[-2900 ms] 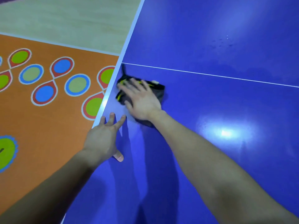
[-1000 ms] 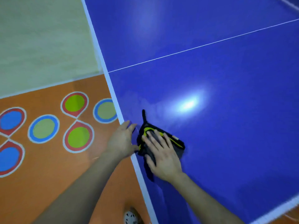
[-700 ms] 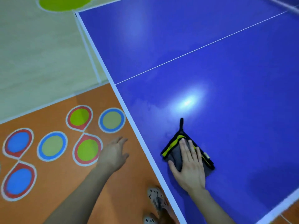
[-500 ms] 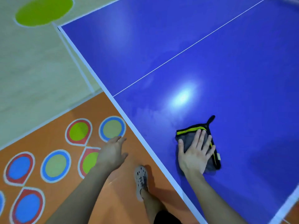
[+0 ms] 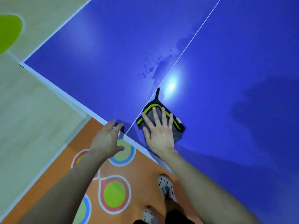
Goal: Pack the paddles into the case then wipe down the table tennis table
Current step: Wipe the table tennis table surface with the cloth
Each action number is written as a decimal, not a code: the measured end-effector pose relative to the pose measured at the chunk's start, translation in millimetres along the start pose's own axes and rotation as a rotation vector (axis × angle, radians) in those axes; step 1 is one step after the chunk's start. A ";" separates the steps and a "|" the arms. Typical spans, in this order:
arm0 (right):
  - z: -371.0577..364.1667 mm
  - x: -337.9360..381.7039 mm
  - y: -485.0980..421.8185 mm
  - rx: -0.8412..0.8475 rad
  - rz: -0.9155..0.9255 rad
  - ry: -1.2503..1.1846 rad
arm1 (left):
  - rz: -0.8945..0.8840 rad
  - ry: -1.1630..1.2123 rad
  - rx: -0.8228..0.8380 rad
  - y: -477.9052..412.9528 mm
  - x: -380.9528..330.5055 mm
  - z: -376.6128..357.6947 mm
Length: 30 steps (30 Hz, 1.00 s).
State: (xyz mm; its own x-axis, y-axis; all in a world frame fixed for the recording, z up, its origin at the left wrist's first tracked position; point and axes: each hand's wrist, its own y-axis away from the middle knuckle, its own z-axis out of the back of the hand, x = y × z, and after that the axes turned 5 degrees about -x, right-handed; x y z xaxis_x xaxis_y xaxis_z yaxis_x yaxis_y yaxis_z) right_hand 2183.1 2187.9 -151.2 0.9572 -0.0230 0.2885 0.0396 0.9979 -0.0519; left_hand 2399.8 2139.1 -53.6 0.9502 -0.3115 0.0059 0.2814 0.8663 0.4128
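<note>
A grey cloth [image 5: 175, 126] with black and yellow trim and a black loop lies flat on the blue table tennis table [image 5: 226, 78], close to its near end and just right of the white centre line. My right hand [image 5: 159, 135] presses on the cloth with straight, spread fingers. My left hand [image 5: 107, 139] is at the table's white end edge, fingers extended and touching the rim, holding nothing. Damp streaks show on the table beyond the cloth [image 5: 155, 68]. No paddles or case are in view.
The table's corner [image 5: 22, 63] is at the left. Below the end edge is an orange floor with coloured circles [image 5: 114, 196] and a pale wooden floor [image 5: 32, 118]. My feet in white patterned shoes [image 5: 166, 186] stand by the table's end.
My right hand has slid the cloth towards the white centre line near the end edge. My left hand rose from beside the table to touch its edge. The view swung round.
</note>
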 end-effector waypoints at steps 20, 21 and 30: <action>-19.3 40.7 -99.1 -0.274 -0.588 0.067 | -0.387 -0.257 0.024 -104.8 31.9 17.4; -19.7 37.8 -71.2 -0.271 -0.568 0.061 | -0.390 -0.259 0.026 -104.1 31.4 19.1; 47.4 -85.5 89.1 -0.140 -0.782 0.278 | -0.439 -0.284 0.000 -103.4 38.0 21.9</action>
State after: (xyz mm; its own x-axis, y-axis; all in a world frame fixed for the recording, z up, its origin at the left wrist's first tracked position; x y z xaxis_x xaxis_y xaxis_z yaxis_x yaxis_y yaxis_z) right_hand 2091.2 2281.6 -135.2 0.6739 -0.7374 0.0459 0.7387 0.6714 -0.0586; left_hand 2403.9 2029.1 -76.1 0.6691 -0.7390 0.0787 0.6451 0.6301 0.4322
